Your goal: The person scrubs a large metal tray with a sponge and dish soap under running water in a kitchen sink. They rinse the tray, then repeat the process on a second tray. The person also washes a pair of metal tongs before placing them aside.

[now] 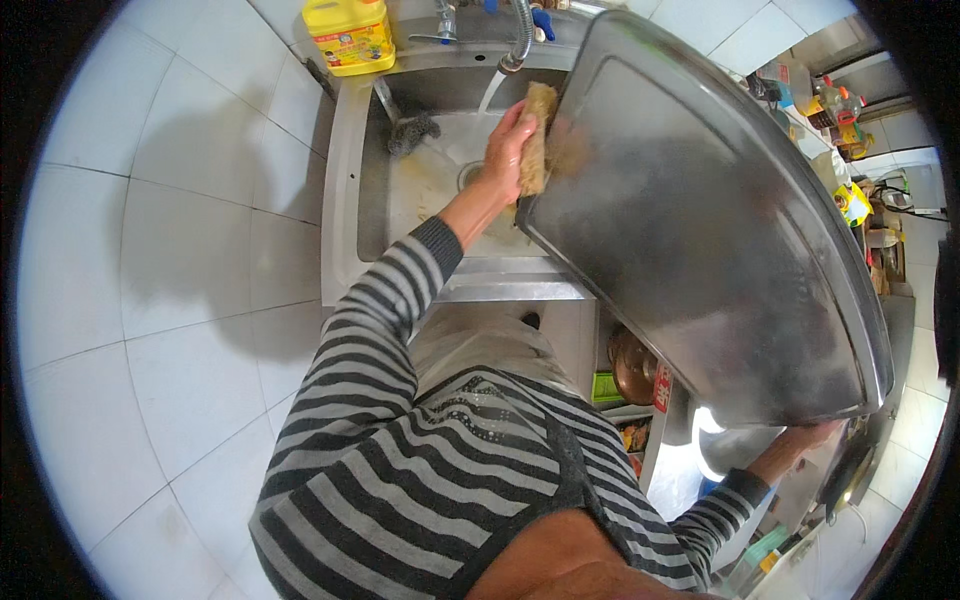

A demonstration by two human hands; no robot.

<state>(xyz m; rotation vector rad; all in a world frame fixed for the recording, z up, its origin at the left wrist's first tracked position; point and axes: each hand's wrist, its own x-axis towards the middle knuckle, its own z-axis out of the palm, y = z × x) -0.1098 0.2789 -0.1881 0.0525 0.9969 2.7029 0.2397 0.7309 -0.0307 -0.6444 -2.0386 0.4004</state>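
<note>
My left hand [510, 154] grips a tan scrubbing pad [537, 139] beside the left edge of a large dark metal tray [697, 225]. The tray is tilted up across the right half of the view, one corner over the sink. At its far lower right corner, my right hand [814, 435] holds the rim; its fingers are mostly hidden behind the tray. Water runs from a flexible faucet [517, 56] into the stainless steel sink [345, 187]. A dark steel-wool scourer [412, 133] lies in the basin's upper left.
A yellow plastic jug [349, 41] stands on the sink's back left corner, near a tiled wall [187, 262]. Bottles [840, 105] and packets crowd a counter beyond the tray. Below the tray are a copper-coloured pot [631, 364] and a green container [604, 387].
</note>
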